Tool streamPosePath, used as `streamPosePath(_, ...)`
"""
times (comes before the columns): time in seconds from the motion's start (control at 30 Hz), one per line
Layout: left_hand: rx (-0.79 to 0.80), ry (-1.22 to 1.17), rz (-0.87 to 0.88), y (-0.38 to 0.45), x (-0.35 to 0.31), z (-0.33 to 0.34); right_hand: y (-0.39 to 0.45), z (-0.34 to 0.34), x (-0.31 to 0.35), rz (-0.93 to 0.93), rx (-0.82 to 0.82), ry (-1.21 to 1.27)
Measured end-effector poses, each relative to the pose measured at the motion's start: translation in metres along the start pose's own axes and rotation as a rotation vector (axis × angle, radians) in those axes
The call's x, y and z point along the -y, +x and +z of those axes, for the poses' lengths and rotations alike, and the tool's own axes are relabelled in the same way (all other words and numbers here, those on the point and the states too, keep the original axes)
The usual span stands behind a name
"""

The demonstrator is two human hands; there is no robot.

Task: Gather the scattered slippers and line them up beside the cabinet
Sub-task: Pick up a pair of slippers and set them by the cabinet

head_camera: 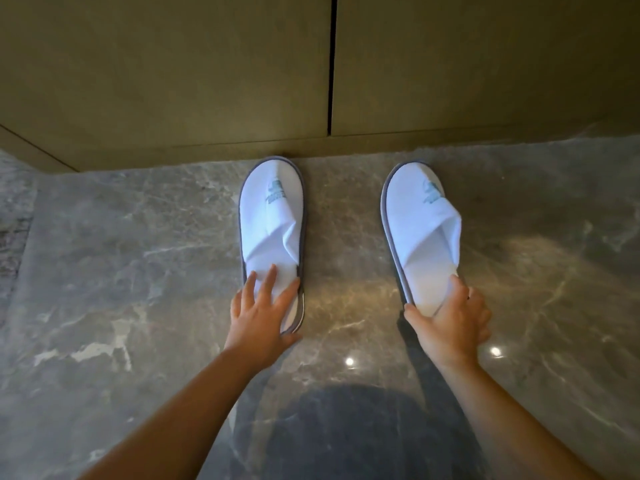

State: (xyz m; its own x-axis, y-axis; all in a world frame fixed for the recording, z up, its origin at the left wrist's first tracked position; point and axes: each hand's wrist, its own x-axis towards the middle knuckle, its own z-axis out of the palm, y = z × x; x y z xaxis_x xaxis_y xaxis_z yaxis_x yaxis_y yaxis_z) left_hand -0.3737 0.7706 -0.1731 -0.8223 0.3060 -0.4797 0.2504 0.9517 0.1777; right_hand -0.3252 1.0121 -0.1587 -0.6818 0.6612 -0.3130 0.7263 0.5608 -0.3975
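The cabinet (166, 71) fills the far side of the view, its two flat doors parted by a dark seam, standing on a glossy grey marble floor (121, 271). Ahead of the left hand (265, 306) lies the left slipper (272, 233), white with a grey edge, its toe touching the cabinet base; this grip is spread wide, fingers flat on the heel, likely pressing it square rather than holding it. The right hand (450, 322) has its grip closed around the heel of the right slipper (420, 230), thumb on the insole, toe near the base but seemingly just short of it and tilted, so it probably needs nudging parallel and closer to its mate. The printed logos are too blurred to read, and any other slippers lie outside the view
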Motion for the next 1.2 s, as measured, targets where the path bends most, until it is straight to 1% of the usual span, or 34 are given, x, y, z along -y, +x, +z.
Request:
streamPosePath(0.23,-0.006,-0.015,-0.058,0.004,-0.009,-0.005,-0.006,0.002,0.002,-0.006,-0.001,0.038)
streamPosePath(0.33,-0.024,0.006,0.023,0.006,-0.023,-0.008,-0.002,-0.009,-0.005,0.001,-0.021,0.019)
streamPosePath(0.4,-0.035,-0.028,0.097,0.011,-0.043,-0.008,0.006,-0.02,-0.013,0.019,-0.033,-0.002)
streamPosePath(0.47,-0.003,-0.039,0.157,0.018,-0.068,-0.005,0.016,-0.033,-0.023,0.057,-0.038,-0.013)
streamPosePath(0.57,0.063,0.018,0.227,0.029,-0.104,0.001,0.036,-0.052,-0.039,0.131,-0.057,0.022)
streamPosePath(0.67,0.096,0.079,0.239,0.037,-0.121,0.007,0.056,-0.067,-0.049,0.173,-0.067,0.008)
streamPosePath(0.87,0.078,0.137,0.222,0.039,-0.123,0.01,0.089,-0.072,-0.055,0.096,-0.016,-0.046)
streamPosePath(1.0,0.093,0.138,0.22,0.037,-0.126,0.007,0.09,-0.07,-0.059,0.036,-0.004,-0.142)
streamPosePath(1.1,0.152,0.126,0.221,0.038,-0.128,-0.002,0.076,-0.071,-0.054,-0.045,-0.038,-0.102)
streamPosePath(1.2,0.242,0.039,0.22,0.035,-0.128,-0.025,0.052,-0.079,-0.039,-0.16,-0.064,-0.021)
